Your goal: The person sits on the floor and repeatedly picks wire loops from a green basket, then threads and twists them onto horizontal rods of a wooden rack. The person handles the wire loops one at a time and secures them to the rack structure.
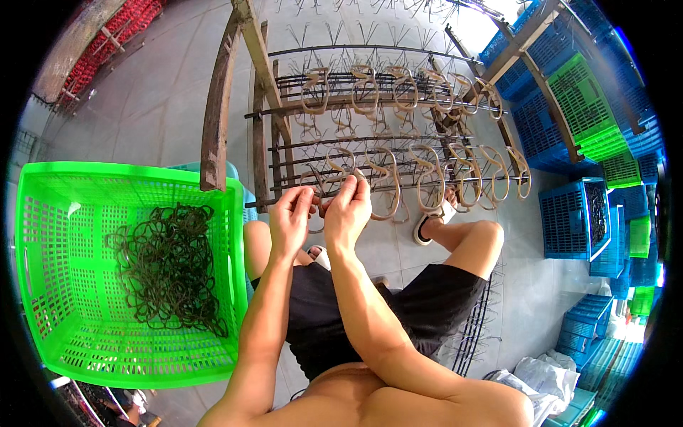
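Both of my hands are raised at the lower front bar of a wooden rack [213,107]. My right hand [347,213] is closed, thumb and fingertips pinched together at the edge of a beige looped frame [340,152] hanging there. Close by on the left, my left hand [290,222] is also pinched shut; what lies between its fingertips is too small to make out. More beige looped frames, such as this one [429,178], hang along the bar to the right. A second row of them [365,89] hangs on the bar behind.
A bright green basket [135,370] at my left holds a tangle of dark loops [174,270]. Blue crates [562,220] and green crates [587,107] are stacked at the right. Thin wire prongs stick up from the rack's bars. White plastic bags [544,377] lie at the lower right.
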{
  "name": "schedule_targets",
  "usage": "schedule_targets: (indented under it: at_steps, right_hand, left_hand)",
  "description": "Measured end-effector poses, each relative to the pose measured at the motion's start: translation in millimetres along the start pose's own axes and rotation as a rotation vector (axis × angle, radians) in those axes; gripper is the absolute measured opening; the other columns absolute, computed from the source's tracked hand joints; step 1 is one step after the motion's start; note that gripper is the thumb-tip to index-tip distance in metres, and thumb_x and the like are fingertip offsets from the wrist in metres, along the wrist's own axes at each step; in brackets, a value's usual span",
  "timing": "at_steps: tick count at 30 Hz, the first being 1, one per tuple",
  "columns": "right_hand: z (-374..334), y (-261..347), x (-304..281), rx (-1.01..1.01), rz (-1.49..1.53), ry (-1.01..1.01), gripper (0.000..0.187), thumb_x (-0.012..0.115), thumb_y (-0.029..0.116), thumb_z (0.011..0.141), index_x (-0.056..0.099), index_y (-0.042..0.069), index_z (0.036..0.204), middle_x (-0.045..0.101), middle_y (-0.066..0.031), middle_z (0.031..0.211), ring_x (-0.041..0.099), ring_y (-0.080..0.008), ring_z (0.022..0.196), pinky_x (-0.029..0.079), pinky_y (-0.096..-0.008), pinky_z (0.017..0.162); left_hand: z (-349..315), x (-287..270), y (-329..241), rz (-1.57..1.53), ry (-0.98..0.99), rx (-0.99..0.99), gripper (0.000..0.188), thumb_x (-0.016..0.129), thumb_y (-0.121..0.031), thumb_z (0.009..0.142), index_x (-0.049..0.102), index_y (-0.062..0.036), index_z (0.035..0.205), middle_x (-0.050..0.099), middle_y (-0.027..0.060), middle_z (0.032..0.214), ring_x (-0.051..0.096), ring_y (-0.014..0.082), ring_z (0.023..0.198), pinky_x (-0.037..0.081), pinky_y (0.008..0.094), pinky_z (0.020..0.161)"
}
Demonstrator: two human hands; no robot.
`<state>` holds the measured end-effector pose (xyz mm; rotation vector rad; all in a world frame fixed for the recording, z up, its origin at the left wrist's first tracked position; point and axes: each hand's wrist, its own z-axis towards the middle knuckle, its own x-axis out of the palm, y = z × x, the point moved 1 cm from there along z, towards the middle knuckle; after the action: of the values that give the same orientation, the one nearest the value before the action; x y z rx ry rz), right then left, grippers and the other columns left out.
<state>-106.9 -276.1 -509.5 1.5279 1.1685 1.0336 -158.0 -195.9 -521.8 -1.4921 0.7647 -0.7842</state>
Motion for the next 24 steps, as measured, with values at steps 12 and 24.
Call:
schedule_targets:
  at_steps: [12,24]
  right_hand:
    - [-10,-2,-10,0.037,0.231,0.165,0.019,0.051,0.019,0.094,0.056,0.005,0.082,0.041,0.0066,0.057,0.034,-0.0012,0.046,0.028,-0.0192,0.040]
    - [-10,-1,-15,0.097,0.354,0.128,0.013,0.055,0.017,0.092,0.058,0.007,0.085,0.040,0.0086,0.058,0.033,0.0001,0.045,0.025,-0.0178,0.038]
  left_hand:
    - [-8,-2,2,-0.030,-0.003,-0.003,0.020,0.055,-0.018,0.091,0.062,0.0007,0.095,0.063,0.0032,0.074,0.055,0.0079,0.064,0.044,0.0212,0.057]
    - [-13,-3,1,0.098,-0.009,0.043,0.020,0.056,-0.019,0.091,0.063,-0.0004,0.096,0.064,0.0035,0.075,0.054,0.0077,0.064,0.044,0.0214,0.058]
